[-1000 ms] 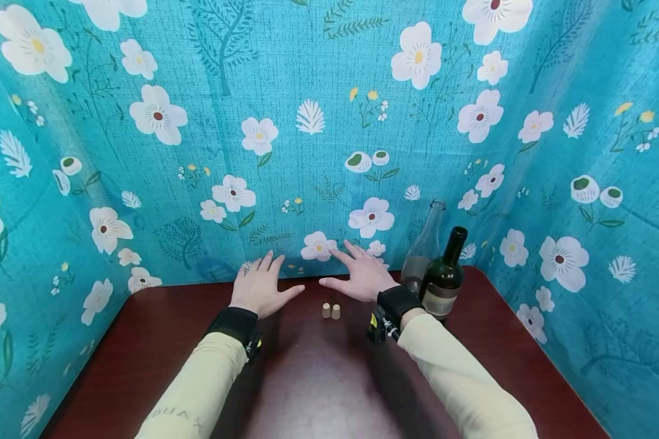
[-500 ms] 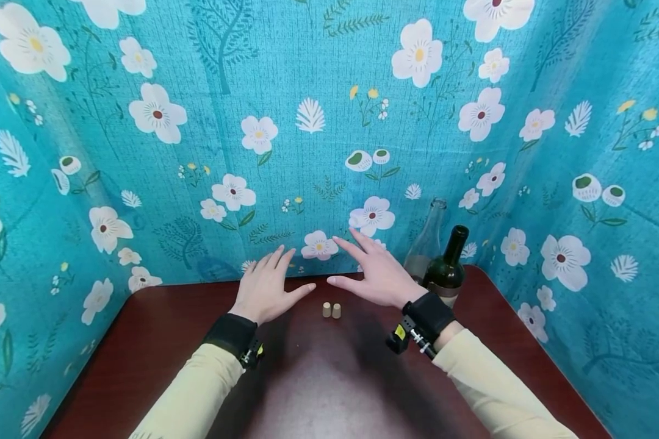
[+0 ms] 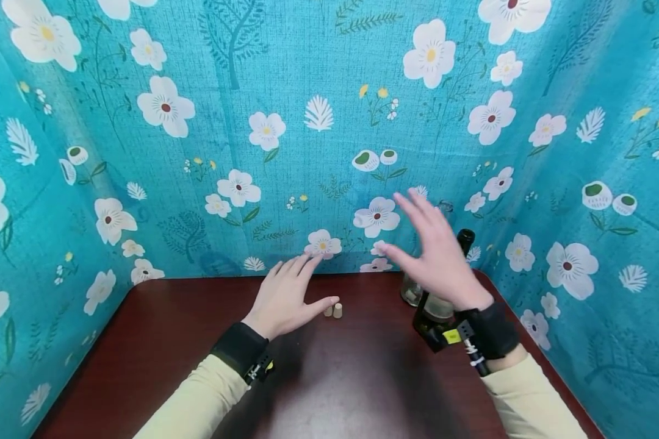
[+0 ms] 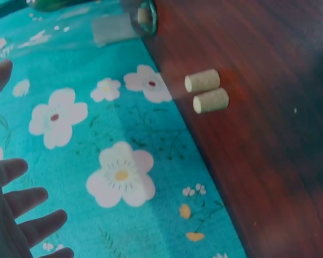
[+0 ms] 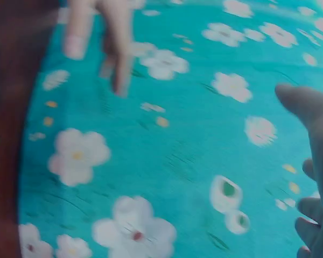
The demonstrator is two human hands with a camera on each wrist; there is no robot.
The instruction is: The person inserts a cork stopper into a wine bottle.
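Observation:
Two small corks (image 3: 333,310) (image 4: 206,91) stand side by side on the dark red table (image 3: 329,378) near its back edge. My left hand (image 3: 288,296) lies flat and open on the table, its thumb tip just left of the corks. My right hand (image 3: 436,250) is raised in the air with straight, spread fingers, in front of a dark green wine bottle (image 3: 436,305) and a clear glass bottle (image 3: 412,291). It holds nothing. In the left wrist view the clear bottle's base (image 4: 142,16) shows beyond the corks.
A teal cloth with white flowers (image 3: 318,122) walls the table at the back and on both sides. The two bottles stand close together at the back right corner.
My right hand has lifted off the table and swung right and up, in front of the bottles. My left hand has slid a little right, toward the corks.

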